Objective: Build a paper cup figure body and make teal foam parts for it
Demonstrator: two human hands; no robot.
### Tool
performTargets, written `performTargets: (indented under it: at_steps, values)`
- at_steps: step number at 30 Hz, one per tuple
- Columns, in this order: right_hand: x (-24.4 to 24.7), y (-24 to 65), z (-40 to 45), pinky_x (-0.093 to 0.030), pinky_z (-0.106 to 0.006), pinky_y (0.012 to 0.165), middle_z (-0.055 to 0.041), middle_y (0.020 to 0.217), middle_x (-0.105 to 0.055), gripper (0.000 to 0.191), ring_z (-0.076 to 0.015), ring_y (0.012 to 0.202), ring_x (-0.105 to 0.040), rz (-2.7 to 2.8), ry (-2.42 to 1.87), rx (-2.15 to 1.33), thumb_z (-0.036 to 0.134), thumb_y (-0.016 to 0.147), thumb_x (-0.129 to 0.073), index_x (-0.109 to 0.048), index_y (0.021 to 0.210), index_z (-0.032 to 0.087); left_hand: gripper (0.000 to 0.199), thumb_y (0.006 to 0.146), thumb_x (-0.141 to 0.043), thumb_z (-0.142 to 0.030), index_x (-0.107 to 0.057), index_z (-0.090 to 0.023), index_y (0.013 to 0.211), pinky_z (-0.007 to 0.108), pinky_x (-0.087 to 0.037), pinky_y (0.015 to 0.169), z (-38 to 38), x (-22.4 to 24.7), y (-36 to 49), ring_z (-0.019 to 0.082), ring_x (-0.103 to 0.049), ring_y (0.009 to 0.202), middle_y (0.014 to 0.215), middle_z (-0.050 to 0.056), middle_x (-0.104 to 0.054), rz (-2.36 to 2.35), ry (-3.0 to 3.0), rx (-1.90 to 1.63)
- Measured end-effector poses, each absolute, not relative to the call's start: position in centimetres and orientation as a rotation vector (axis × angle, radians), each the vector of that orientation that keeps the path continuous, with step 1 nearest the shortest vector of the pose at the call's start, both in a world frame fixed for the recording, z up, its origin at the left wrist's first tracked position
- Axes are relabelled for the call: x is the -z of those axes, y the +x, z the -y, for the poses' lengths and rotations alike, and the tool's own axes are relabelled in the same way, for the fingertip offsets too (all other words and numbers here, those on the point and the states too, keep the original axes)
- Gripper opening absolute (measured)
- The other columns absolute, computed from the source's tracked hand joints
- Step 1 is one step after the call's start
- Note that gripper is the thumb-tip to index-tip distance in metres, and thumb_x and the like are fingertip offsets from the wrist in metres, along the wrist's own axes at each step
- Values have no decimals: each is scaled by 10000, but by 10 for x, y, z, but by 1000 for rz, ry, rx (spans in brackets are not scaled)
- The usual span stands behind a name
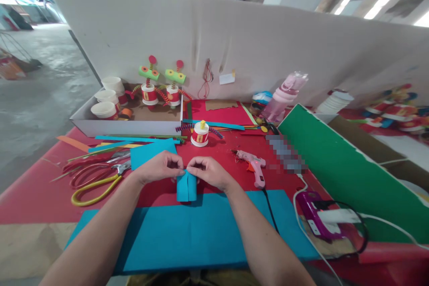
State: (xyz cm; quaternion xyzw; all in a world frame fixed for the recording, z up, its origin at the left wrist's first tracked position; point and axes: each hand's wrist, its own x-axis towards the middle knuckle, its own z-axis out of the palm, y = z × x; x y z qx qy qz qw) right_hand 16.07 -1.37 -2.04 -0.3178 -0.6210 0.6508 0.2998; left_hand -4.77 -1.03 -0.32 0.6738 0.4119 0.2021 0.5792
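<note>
A short blue paper roll (186, 187) with a seam down its front is held between both hands. My left hand (163, 166) pinches its upper left edge, and my right hand (209, 170) pinches the upper right edge beside it. Under the forearms lies a large blue sheet (187, 232). Just behind the roll stands a small red and white cup figure (200, 135) with a yellow top and coiled arms. A pink glue gun (254, 166) rests on the red table right of my right hand. Scissors with yellow and red handles (97, 183) lie to the left.
A white box (127, 128) at the back left holds paper cups (103, 110) and two finished figures (149, 94). Paper strips (110, 145) lie in front. At the right are a green board (351, 178), a purple power block (318, 219), cables and a pink bottle (283, 98).
</note>
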Motion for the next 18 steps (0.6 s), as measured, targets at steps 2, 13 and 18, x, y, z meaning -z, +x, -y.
performTargets:
  at_steps: [2,13,18]
  values:
    - [20,160,13,-442,-211,520,49,608,-556,339,-82,527,-507,1648,-871,-1718,486,753,-702,-620,766,157,224,746,-706,-365,-637,-153,721,232,-445,571,11,2,-46,121,-555,573,612,-8,-603,-960,1587,-479]
    - [29,158,-1,-510,-228,506,-3,605,-667,320,-129,527,-627,997,-962,-1420,448,693,-752,-658,803,162,366,816,-614,-512,-604,-157,729,223,-370,550,2,7,-44,96,-461,526,530,-37,-503,-1340,1379,-1193]
    - [31,151,-1,-551,-256,528,0,634,-666,369,-157,564,-673,878,-922,-1375,478,661,-782,-635,788,165,460,777,-624,-588,-564,-152,644,215,-284,477,6,6,-35,73,-398,473,532,-44,-470,-1297,1309,-1093]
